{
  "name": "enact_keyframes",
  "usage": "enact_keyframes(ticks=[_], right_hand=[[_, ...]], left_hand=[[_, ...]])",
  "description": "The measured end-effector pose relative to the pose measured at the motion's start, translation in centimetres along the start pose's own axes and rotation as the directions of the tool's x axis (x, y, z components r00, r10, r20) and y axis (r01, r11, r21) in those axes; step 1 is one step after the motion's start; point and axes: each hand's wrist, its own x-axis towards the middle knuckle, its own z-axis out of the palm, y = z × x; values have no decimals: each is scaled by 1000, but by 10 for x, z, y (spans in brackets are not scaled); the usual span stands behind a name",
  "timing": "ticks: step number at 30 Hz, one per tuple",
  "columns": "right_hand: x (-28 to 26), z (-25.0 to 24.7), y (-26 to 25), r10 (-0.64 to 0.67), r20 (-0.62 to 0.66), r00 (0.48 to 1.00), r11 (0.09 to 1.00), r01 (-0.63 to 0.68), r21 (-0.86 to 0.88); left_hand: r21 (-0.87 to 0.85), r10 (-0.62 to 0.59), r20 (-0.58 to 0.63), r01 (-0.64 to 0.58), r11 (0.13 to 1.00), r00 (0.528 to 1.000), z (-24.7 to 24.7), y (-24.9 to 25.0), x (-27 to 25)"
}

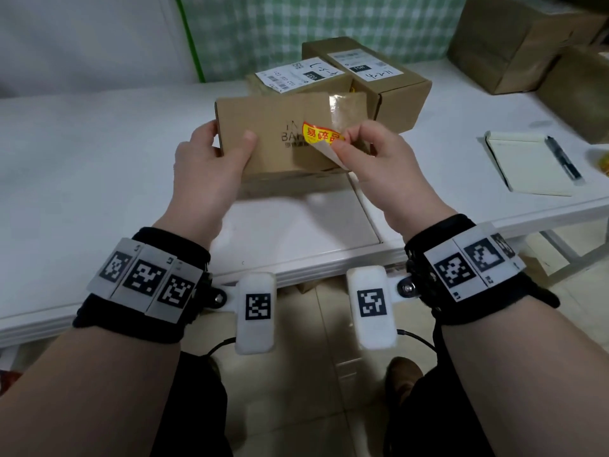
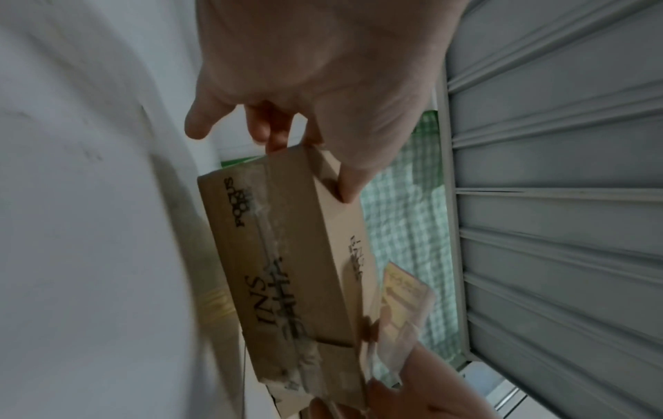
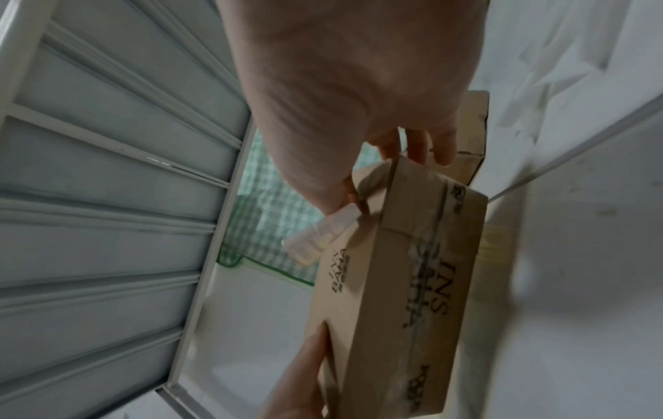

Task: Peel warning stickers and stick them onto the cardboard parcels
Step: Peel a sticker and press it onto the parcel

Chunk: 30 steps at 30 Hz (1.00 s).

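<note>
Two hands (image 1: pixel 211 159), "INS"-printed parcel (image 1: pixel 280 110), red-yellow sticker (image 1: pixel 321 133).

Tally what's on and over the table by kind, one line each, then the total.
Cardboard parcels: 5 (held parcel, two labelled, two far right)
Warning sticker: 1
Notepad: 1
Pen: 1
Total: 8
</note>
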Motion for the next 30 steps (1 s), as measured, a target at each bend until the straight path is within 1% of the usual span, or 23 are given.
enact_keyframes(ticks=[4, 6, 8, 9, 11, 13, 16, 19, 21, 25, 30], right_hand=[[0, 6, -2, -35, -9, 999, 999, 34, -37], [1, 6, -1, -31, -14, 999, 998, 31, -57], [2, 5, 0, -22, -10, 1000, 996, 21, -86], [2, 4, 1, -14, -4, 1000, 996, 14, -91], [3, 3, 2, 11, 17, 1000, 995, -10, -96], [3, 3, 4, 28, 28, 999, 995, -25, -95], [7, 7, 5, 7, -11, 1000, 994, -8, -111], [12, 9, 4, -61, -68, 996, 969, 43, -245], [13, 9, 3, -106, -78, 991, 949, 78, -307], [14, 13, 6, -189, -88, 978, 918, 145, -368], [13, 18, 6, -239, -109, 965, 880, 168, -445]], left_hand=[[32, -55, 42, 54, 998, 998, -1, -4, -2], [157, 12, 66, -22, 987, 998, -1, -2, -5], [273, 96, 130, -129, 953, 987, -2, 0, -9], [304, 119, 162, -164, 938, 980, -2, 1, -10], [344, 140, 206, -206, 916, 968, -3, 1, -10], [383, 146, 221, -224, 896, 964, -3, 0, -7], [445, 204, 215, -282, 850, 955, -5, 0, -2], [475, 242, 213, -317, 821, 947, -7, -1, 0], [480, 252, 215, -327, 814, 944, -8, -2, 1], [480, 259, 222, -337, 810, 940, -10, -2, 2], [475, 254, 227, -334, 814, 940, -10, -2, 1]])
